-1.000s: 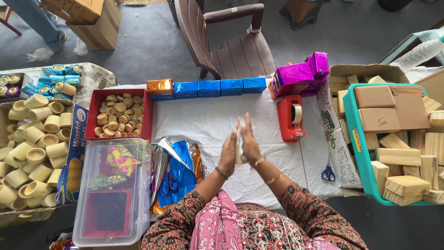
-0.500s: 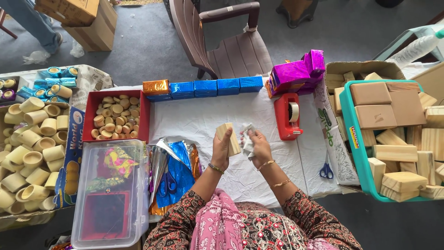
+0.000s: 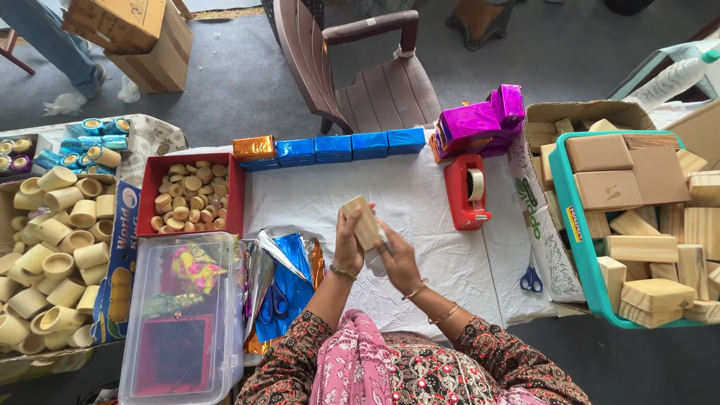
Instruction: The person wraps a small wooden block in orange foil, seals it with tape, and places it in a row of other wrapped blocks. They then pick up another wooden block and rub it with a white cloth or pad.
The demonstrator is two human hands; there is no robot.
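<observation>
Both hands share the grip on a wooden block (image 3: 362,222): left hand (image 3: 347,247) clamped on its side, right hand (image 3: 397,259) pressing pale wrapping against it, above the tabletop (image 3: 322,202). Wrapping looks under way; sealing likely calls for the red tape dispenser (image 3: 466,191), right of the grip.

I'm seeing a small pale wooden block (image 3: 363,219) tilting upright above the white-covered desk (image 3: 420,225), gripped from both sides. A bit of white cloth (image 3: 379,259) is hanging just beneath it, partly hidden.
</observation>
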